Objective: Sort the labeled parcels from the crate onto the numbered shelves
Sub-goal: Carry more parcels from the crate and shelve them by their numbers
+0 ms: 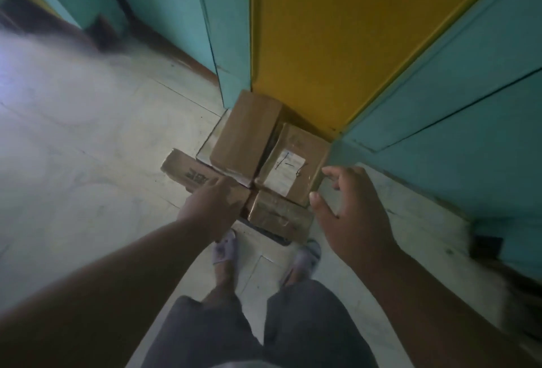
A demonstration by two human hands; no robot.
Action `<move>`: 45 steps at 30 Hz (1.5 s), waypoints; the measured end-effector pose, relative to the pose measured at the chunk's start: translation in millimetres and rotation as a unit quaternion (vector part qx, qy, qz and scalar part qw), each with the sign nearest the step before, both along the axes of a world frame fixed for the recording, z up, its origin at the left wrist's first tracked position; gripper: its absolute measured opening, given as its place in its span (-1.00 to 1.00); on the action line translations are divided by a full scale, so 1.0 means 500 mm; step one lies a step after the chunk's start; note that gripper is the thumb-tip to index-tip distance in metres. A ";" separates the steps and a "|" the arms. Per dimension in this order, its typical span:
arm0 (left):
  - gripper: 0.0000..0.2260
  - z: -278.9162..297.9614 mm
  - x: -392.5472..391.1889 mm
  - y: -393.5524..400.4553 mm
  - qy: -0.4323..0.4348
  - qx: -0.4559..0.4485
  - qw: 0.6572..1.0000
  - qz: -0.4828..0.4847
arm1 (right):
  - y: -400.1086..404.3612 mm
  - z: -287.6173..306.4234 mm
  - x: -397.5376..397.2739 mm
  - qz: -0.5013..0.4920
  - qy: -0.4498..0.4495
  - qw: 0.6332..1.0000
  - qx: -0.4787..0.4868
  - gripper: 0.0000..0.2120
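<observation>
While the person stands over them looking straight down, four cardboard parcels sit bunched together on the pale floor (pixel 88 139), right at the foot of a yellow panel (pixel 337 30) with teal doors (pixel 457 98) on either side. Can't really make out a crate, just a dark edge poking out under the nearest box.

Using the labeled parcel (pixel 289 169) as the landmark, the one with the white sticker and pen marks on top:
- a plain tall parcel (pixel 247 136) is touching it on the left, reaching back to the yellow panel
- a long flat parcel (pixel 190 174) with black print lies further left, sticking out onto the floor
- a tape-wrapped parcel (pixel 278 215) sits just in front of it, closest to the feet

The left hand (pixel 215 209) is down on the near end of the long flat parcel, palm over it. Whether the fingers actually grip it, I can't tell; they're hidden under the hand. The right hand (pixel 352 212) hangs just right of the labeled parcel, fingers (pixel 331 172) spread and curled, thumb by its near right corner, holding nothing.

Below that you get dark shorts (pixel 264 329) and pale slippers (pixel 224 247). It's pretty dim and a bit blurry overall.
</observation>
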State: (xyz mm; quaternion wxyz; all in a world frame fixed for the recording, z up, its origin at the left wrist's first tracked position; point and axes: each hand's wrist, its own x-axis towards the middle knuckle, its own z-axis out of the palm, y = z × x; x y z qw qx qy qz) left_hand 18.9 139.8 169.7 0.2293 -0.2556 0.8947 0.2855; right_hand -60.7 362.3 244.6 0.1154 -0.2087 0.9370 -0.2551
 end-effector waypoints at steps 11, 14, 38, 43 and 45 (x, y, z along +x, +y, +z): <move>-0.61 -0.309 -0.159 0.010 -0.050 0.110 0.989 0.083 | -0.070 -0.360 -0.137 -0.097 -0.080 0.986 0.106 -0.54; -0.71 -0.350 -0.182 0.021 -0.075 0.114 0.985 0.109 | -0.075 -0.420 -0.179 -0.092 -0.075 0.982 0.148 -0.50; -0.74 -0.343 -0.233 0.106 -0.088 0.329 0.874 0.346 | -0.003 -0.485 -0.239 -0.215 -0.100 0.970 0.056 -0.65; -0.77 -0.325 -0.226 0.118 -0.036 0.389 0.804 0.447 | 0.013 -0.457 -0.217 -0.242 -0.055 0.968 0.030 -0.64; -0.78 -0.309 -0.218 0.128 -0.036 0.390 0.816 0.425 | 0.031 -0.438 -0.203 -0.243 -0.039 0.969 0.012 -0.63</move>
